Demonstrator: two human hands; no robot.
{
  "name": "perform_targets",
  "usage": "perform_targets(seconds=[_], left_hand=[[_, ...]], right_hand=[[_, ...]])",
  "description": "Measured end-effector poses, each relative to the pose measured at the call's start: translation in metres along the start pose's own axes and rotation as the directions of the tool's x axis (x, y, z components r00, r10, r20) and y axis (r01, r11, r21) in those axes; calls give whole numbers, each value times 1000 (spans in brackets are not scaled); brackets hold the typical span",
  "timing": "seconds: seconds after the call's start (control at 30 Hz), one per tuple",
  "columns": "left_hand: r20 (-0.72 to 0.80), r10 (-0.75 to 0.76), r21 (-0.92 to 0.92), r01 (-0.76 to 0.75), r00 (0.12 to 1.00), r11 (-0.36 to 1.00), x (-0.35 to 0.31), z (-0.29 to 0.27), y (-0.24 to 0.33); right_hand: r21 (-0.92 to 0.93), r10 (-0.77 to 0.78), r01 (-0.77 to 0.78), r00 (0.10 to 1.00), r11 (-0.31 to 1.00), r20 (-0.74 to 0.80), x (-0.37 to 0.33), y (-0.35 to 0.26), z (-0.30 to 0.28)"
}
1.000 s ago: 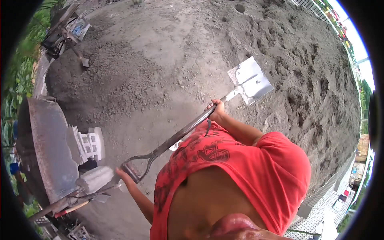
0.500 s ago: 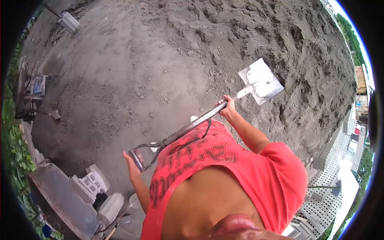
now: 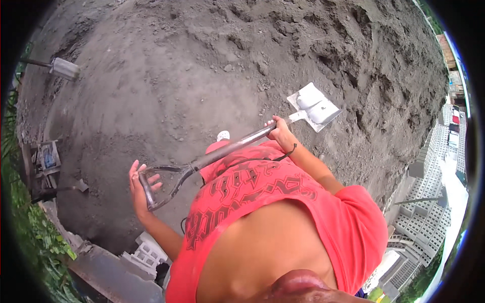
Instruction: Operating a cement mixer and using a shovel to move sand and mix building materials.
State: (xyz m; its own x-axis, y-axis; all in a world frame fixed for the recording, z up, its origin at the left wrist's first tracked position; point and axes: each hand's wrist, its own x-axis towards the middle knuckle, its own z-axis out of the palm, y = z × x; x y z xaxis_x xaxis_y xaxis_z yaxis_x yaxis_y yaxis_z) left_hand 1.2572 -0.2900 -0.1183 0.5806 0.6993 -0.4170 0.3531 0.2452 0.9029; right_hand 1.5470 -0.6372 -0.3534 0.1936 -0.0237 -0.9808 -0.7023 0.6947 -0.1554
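I hold a shovel level across my body above grey sandy ground (image 3: 166,86). Its dark metal shaft (image 3: 230,149) runs from a D-shaped grip at lower left to a pale square blade (image 3: 313,107) at upper right; the blade is empty and hangs over the soil. My left hand (image 3: 137,188) wraps the D-grip. My right hand (image 3: 279,132) clasps the shaft close to the blade. A red printed shirt (image 3: 273,212) fills the lower middle of the view.
A second shovel (image 3: 60,66) stands stuck in the ground at far left. Grey concrete blocks (image 3: 147,255) and a slab lie at lower left beside green plants (image 3: 35,242). Stacked hollow blocks (image 3: 429,202) line the right edge. Rough lumpy soil (image 3: 353,45) spreads at upper right.
The view has swung right: the slab and blocks at left slid down and out toward the lower-left edge. The shovel stays held in both hands, blade shifted slightly right.
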Motion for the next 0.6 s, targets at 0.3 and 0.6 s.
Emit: perform_targets(seconds=[0.3, 0.6], left_hand=[[34, -301, 45, 300, 953, 953, 130, -48, -2], [-202, -657, -402, 551, 726, 732, 170, -56, -103]], right_hand=[[246, -131, 88, 978, 965, 163, -20, 33, 62], [-26, 82, -78, 945, 997, 317, 33, 23, 179]])
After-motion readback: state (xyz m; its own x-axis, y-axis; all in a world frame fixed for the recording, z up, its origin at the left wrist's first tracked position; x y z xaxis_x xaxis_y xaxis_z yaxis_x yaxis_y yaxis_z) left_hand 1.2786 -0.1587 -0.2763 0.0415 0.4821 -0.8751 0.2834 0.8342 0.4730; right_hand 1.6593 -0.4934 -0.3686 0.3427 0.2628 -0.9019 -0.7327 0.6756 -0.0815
